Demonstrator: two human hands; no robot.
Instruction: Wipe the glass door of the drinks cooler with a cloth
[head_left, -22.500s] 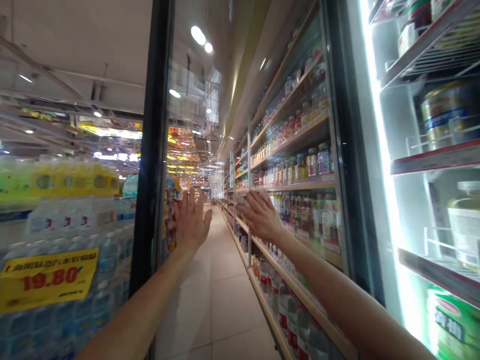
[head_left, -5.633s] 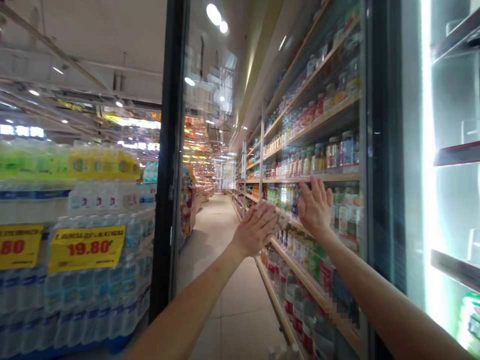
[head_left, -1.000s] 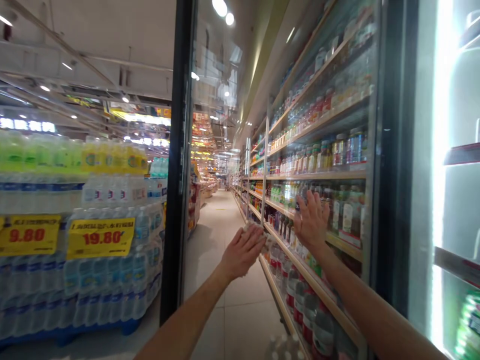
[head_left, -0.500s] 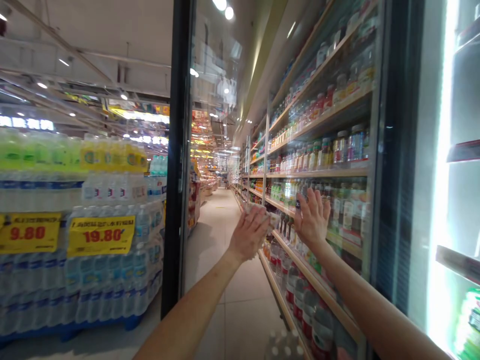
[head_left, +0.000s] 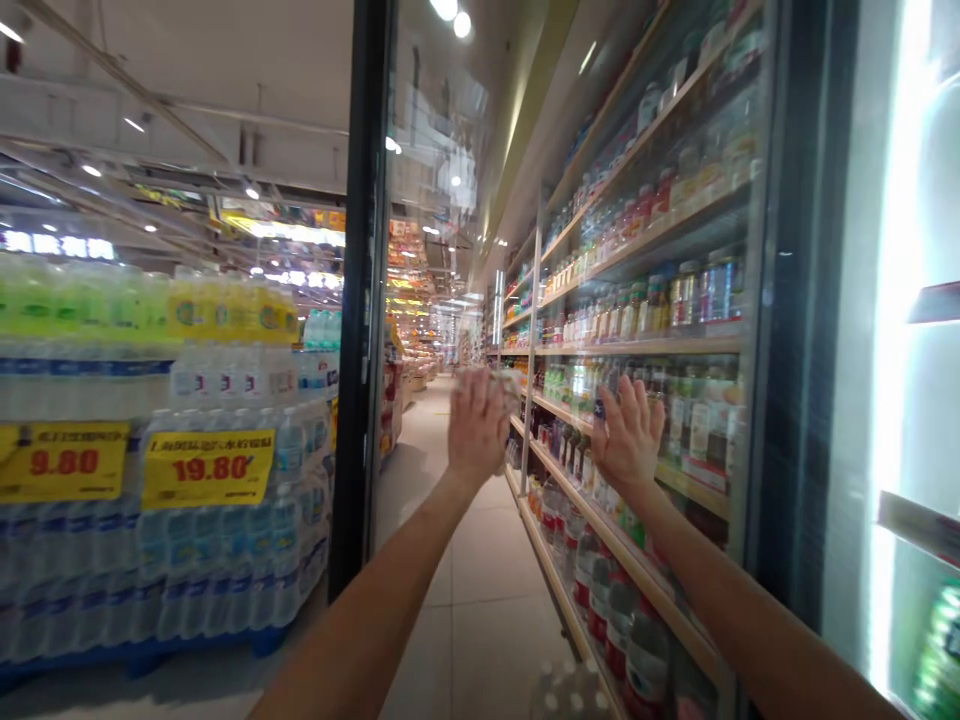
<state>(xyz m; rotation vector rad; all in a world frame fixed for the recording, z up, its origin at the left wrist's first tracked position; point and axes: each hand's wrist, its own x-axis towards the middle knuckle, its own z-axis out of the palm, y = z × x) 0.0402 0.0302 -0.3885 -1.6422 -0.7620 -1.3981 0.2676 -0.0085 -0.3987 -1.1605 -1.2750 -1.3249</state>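
Observation:
I stand at an open glass door (head_left: 442, 170) with a black frame (head_left: 366, 300). My left hand (head_left: 477, 428) is raised against the glass, fingers pressed on a crumpled white cloth (head_left: 496, 383) that shows above the fingertips. To its right, my right hand (head_left: 628, 437) lies flat on the same pane with its fingers spread, holding nothing. Shelves of bottles show through the glass behind both hands.
A lit fridge interior (head_left: 900, 300) with shelves is at the far right. Long shelves of bottled drinks (head_left: 637, 300) run down the right of a tiled aisle (head_left: 465, 600). Stacked water bottles with yellow price signs (head_left: 206, 467) stand at the left.
My left hand has slid the cloth up and a little left across the glass. My right hand has stayed flat in place.

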